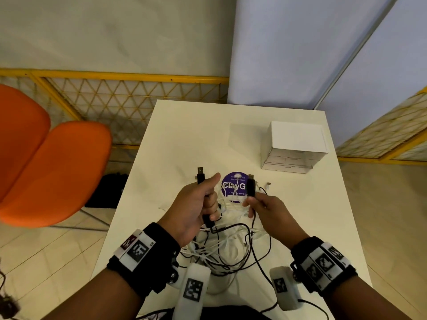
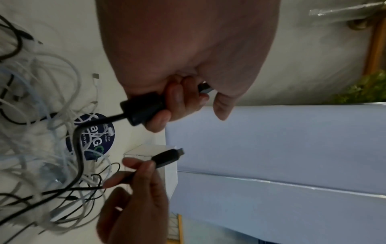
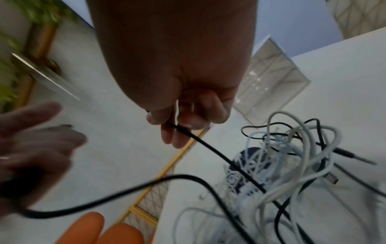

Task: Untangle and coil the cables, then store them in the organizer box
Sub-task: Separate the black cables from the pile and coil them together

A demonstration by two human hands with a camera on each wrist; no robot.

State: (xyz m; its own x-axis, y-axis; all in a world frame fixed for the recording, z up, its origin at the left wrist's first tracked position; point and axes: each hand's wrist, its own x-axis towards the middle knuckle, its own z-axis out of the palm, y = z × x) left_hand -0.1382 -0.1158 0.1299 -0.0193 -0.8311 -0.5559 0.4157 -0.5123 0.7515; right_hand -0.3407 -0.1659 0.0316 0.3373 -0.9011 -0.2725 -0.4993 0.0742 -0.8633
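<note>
While a tangle of white and black cables [image 1: 226,245] lies on the white table [image 1: 184,139], organizer box [image 1: 293,148] far right, left hand [image 1: 196,209] grips a black USB plug [image 1: 200,175]; right hand [image 1: 268,211] pinches another black plug [image 1: 251,184], both raised.

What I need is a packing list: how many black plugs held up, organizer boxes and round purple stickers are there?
Black cable plugs held up: 2
Clear-sided organizer box with white top: 1
Round purple sticker: 1
Total: 4
</note>
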